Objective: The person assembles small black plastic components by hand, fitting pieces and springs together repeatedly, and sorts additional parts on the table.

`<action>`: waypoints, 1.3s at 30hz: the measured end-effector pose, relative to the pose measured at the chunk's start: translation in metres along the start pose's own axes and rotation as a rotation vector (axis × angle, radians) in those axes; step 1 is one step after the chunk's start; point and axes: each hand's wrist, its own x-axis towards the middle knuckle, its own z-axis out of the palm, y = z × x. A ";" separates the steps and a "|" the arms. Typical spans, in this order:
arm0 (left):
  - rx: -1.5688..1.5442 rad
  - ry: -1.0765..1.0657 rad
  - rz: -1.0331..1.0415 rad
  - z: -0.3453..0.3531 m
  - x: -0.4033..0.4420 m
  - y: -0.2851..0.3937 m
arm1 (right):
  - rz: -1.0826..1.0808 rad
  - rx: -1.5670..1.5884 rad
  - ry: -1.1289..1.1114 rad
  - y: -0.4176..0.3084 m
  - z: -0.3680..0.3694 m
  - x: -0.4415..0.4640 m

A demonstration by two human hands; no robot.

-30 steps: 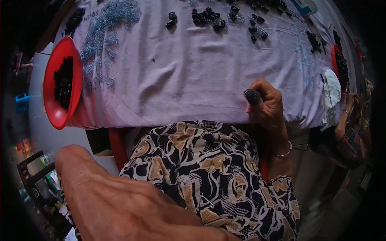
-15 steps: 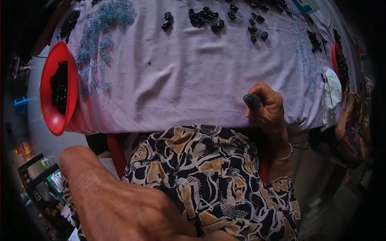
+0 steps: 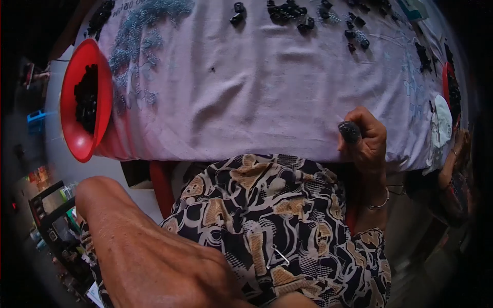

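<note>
My right hand (image 3: pixel 367 138) is raised by the table's near edge, its fingers curled closed. A dark, rounded, speckled piece (image 3: pixel 349 132) shows at the thumb side; whether it is pinched or covers the thumb tip I cannot make out. My left hand (image 3: pixel 174 272) is bent in close over my lap, with only its back and wrist showing. Its fingers are hidden past the bottom of the view. Beneath the right hand lies a pale pink printed cloth (image 3: pixel 267 113) covering the table.
A red bowl (image 3: pixel 69 108) of black parts stands at the table's left edge. Small black parts (image 3: pixel 287 13) lie in groups along the far side. At right are another red bowl (image 3: pixel 446 84), a white bag (image 3: pixel 440 123) and another person's arm (image 3: pixel 452 159).
The whole view has shifted, so the table and bowl appear farther right and slightly higher. My right hand keeps its closed pose; the left stays bent over my lap.
</note>
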 end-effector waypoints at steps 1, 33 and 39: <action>0.018 0.010 -0.029 0.001 -0.004 0.008 | 0.035 0.024 0.024 -0.001 0.002 -0.002; 0.178 -0.080 0.023 -0.007 -0.005 0.033 | -0.012 0.042 -0.026 0.002 0.000 0.001; 0.161 -0.119 0.101 -0.013 0.003 0.021 | -0.004 0.006 0.014 0.003 0.000 0.001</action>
